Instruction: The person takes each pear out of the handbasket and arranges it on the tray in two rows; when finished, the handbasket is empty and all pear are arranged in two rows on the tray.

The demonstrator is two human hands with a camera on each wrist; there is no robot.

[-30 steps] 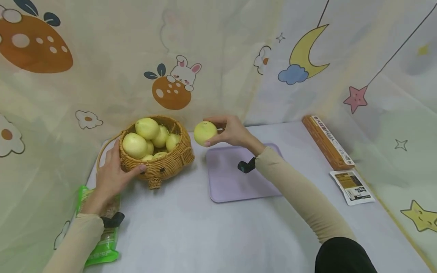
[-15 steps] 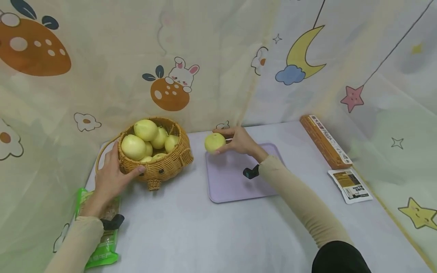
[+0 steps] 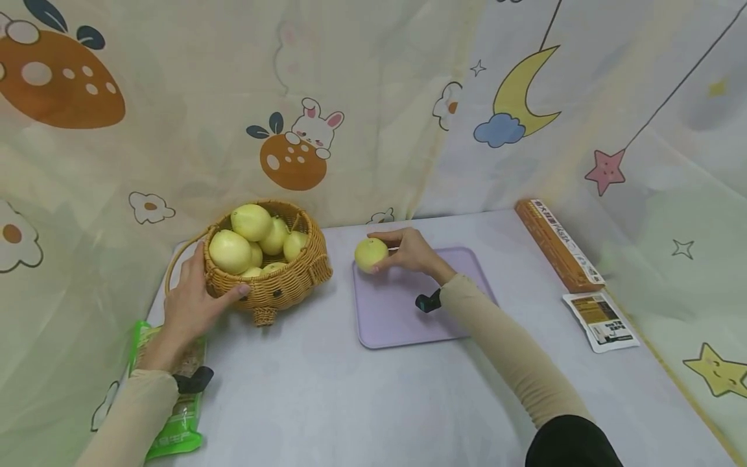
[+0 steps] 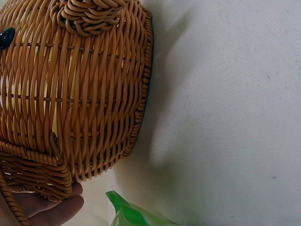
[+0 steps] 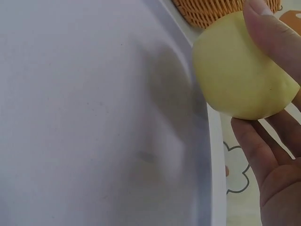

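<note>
My right hand (image 3: 408,250) holds a round, pale yellow-green pear (image 3: 370,255) between thumb and fingers. In the right wrist view the pear (image 5: 242,66) hangs over the rim of the lilac tray (image 5: 209,160), with a shadow on the tray's surface. In the head view it is above the far left corner of the tray (image 3: 403,318). On the left stands a wicker basket (image 3: 292,285) with an animal face, holding several more pears (image 3: 229,251). My left hand (image 3: 195,295) grips the basket's near left side, thumb at the front; its fingertips show beside the woven ear in the left wrist view.
A green plastic food packet (image 3: 175,431) lies partly under my left forearm. At the right edge of the white-covered table are a long brown box (image 3: 557,243) and a small white-and-brown sachet (image 3: 601,321). A patterned cloth backdrop (image 3: 373,110) rises behind the table.
My right hand has carried the pear right and lower, from beside the basket to above the tray's far left corner. The left hand and basket stay put.
</note>
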